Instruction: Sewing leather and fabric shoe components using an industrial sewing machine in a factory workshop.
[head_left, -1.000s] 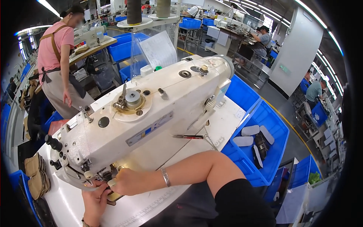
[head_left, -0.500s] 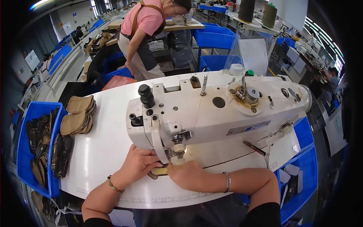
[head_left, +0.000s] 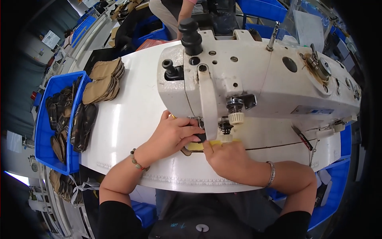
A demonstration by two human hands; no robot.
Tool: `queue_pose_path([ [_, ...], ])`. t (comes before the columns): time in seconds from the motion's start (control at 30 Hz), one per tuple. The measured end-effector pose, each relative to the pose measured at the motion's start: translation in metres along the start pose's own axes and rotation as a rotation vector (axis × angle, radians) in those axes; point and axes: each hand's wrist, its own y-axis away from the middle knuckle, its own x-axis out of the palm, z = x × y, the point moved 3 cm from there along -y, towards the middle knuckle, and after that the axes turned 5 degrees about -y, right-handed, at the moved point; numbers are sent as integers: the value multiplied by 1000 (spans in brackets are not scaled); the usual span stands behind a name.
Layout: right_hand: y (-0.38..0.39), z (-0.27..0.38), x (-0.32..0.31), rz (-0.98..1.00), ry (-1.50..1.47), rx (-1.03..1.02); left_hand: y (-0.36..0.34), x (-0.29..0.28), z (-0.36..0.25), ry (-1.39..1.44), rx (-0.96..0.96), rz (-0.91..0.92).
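Note:
A white sewing machine (head_left: 270,85) spans the upper right of the white tabletop (head_left: 123,147). My left hand (head_left: 171,135) is beside the needle area, fingers bent and closed on a small dark piece (head_left: 200,138) under the machine's front end. A yellow piece with a darker edge (head_left: 195,146) lies beneath it, partly covered by both hands. My right hand (head_left: 227,159) is just right of the left, fingers curled on the yellow piece with the index finger at the dark piece. The needle itself is hidden.
Stacks of tan cut pieces (head_left: 101,89) lie at the table's left, beside a blue bin (head_left: 41,143) of dark plaid pieces. Scissors (head_left: 302,138) rest to my right, above more blue bins (head_left: 334,191). A co-worker (head_left: 169,14) stands behind the table.
The view has swung left and down, bringing the left bin and the machine's front end nearer the middle. Both hands remain at the needle area. The co-worker now shows only in part.

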Motion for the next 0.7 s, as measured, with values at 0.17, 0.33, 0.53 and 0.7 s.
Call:
queue_pose_path([
  [0.17, 1, 4, 0, -12, -24, 6, 3, 1, -1, -52, 59, -48],
  [0.33, 1, 4, 0, -32, -29, -5, 4, 5, 0, 16, 46, -15],
  [0.53, 1, 0, 7, -20, 24, 21, 0, 3, -2, 15, 9, 24],
  [0.7, -1, 0, 5, -37, 23, 32, 0, 7, 4, 39, -14, 1],
])
